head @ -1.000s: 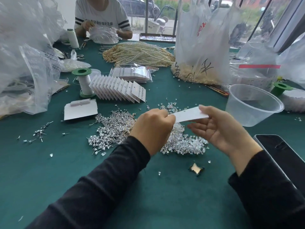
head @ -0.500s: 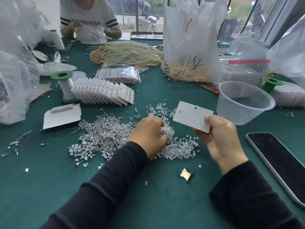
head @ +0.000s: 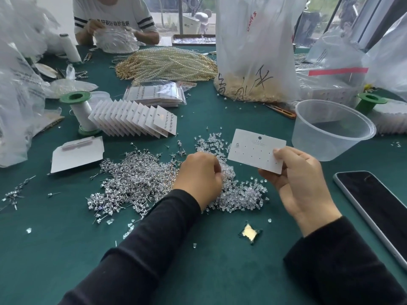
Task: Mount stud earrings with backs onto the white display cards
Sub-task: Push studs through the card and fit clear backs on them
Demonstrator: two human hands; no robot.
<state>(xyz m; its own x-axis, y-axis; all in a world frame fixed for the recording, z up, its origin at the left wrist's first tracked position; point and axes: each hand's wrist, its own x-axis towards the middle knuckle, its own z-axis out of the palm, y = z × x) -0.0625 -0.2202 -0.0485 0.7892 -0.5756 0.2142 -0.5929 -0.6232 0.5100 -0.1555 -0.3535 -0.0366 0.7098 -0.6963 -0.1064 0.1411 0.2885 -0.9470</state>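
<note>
The white display card (head: pixel 256 154) is held up over the middle of the table (head: pixel 66 249), its lower right corner pinched between the thumb and fingers of the right hand (head: pixel 301 183). It is a matte rectangle with rounded corners, a dark round hole near its top, print under it too faint to read, and two rows of pinholes. One stud (head: pixel 237 144) sits in the upper left hole. The left hand (head: pixel 199 172) is curled knuckles-up on the heap of clear plastic backs (head: pixel 240 194). Its fingertips are hidden, so I cannot tell whether it holds anything. Just left lies a larger heap of stud earrings (head: pixel 136 179), thin silver posts with glassy heads. Toward the far left, more than ten filled cards (head: pixel 134 119) lean in a fanned row beside one of two green-flanged spools (head: pixel 81 113). The other spool (head: pixel 370 102) stands at the right edge, behind a round translucent tub (head: pixel 330 130). A dark-screened phone (head: pixel 374 208) lies at the right edge. Farther back are a plastic bag (head: pixel 255 62) with black handwritten strokes and a mound of pearl strands (head: pixel 167 64).
</note>
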